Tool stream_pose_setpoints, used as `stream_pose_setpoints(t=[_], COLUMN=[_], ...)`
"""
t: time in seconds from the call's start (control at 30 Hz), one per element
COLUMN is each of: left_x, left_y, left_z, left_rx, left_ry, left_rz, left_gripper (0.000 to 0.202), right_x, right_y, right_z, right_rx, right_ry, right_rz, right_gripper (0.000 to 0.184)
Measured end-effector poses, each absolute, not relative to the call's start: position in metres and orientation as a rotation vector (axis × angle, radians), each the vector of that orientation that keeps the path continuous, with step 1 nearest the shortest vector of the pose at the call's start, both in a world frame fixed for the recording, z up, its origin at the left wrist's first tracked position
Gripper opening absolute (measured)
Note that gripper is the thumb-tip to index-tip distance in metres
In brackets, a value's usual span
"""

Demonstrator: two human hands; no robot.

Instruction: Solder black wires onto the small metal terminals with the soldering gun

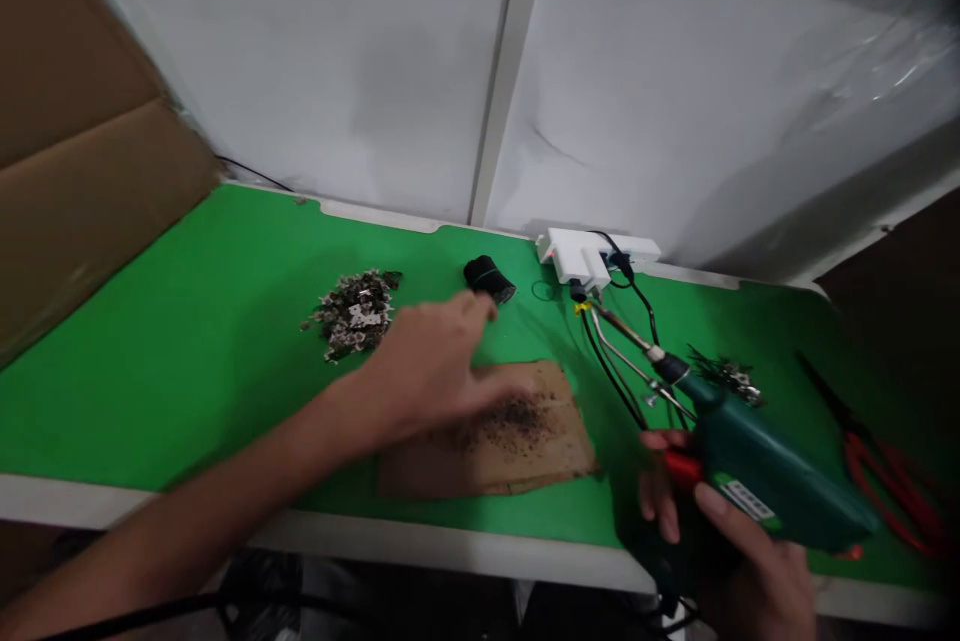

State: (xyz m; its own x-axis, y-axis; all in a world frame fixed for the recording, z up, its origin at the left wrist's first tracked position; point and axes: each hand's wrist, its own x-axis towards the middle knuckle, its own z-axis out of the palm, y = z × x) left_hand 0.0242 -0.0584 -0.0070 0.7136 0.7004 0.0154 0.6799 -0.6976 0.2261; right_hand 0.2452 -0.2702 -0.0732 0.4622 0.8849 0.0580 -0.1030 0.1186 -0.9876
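Over the bright green surface [255, 411]: dark green pistol-shaped soldering gun [780, 471] clamped in right grip [765, 556].
Gun's long axis slants away leftward; left grip [431, 361], fingers apart, is nearer the dark-specked flat brown cardboard [555, 466].

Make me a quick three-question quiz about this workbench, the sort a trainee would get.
1. Which hand holds the green gun-shaped tool?
2. True or false: the red-handled scissors lie to the right of the brown cardboard piece.
3. Fill in the blank: the tabletop is coloured ____.

Key: 1. The right hand. 2. True. 3. Green.
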Motion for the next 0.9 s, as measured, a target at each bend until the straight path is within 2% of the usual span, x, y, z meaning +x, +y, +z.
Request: stream_pose_setpoints(t=[0.13, 0.43, 0.47, 0.57, 0.6, 0.7, 0.8, 0.9], left_x=[0.021, 0.022, 0.019, 0.012, 0.009, 0.006, 0.01, 0.015], left_y=[-0.099, -0.087, -0.083, -0.073, -0.071, -0.07, -0.075, -0.078], left_z=[-0.018, -0.029, -0.027, -0.017, -0.014, -0.008, -0.01, -0.016], left_rx=[2.77, 2.664, 2.64, 2.639, 2.652, 2.66, 2.712, 2.849], left_ry=[0.72, 0.744, 0.766, 0.785, 0.772, 0.713, 0.65, 0.632], left_rz=[-0.194, -0.122, -0.099, 0.004, 0.023, -0.005, -0.016, -0.035], left_gripper=[0.084, 0.084, 0.078, 0.036, 0.028, 0.027, 0.018, 0.02], right_x=[0.234, 0.225, 0.226, 0.228, 0.227, 0.223, 0.219, 0.218], right_y=[-0.255, -0.258, -0.26, -0.267, -0.268, -0.266, -0.265, -0.266], right_z=[-0.065, -0.074, -0.073, -0.068, -0.066, -0.064, -0.067, -0.068], right_rx=[-1.157, -1.1, -1.125, -1.181, -1.187, -1.17, -1.149, -1.154], right_ry=[-0.616, -0.696, -0.696, -0.693, -0.686, -0.655, -0.612, -0.596], right_rz=[0.814, 0.982, 0.976, 0.952, 0.949, 0.943, 0.931, 0.92], right_gripper=[0.026, 0.029, 0.029, 0.028, 0.027, 0.025, 0.025, 0.026])
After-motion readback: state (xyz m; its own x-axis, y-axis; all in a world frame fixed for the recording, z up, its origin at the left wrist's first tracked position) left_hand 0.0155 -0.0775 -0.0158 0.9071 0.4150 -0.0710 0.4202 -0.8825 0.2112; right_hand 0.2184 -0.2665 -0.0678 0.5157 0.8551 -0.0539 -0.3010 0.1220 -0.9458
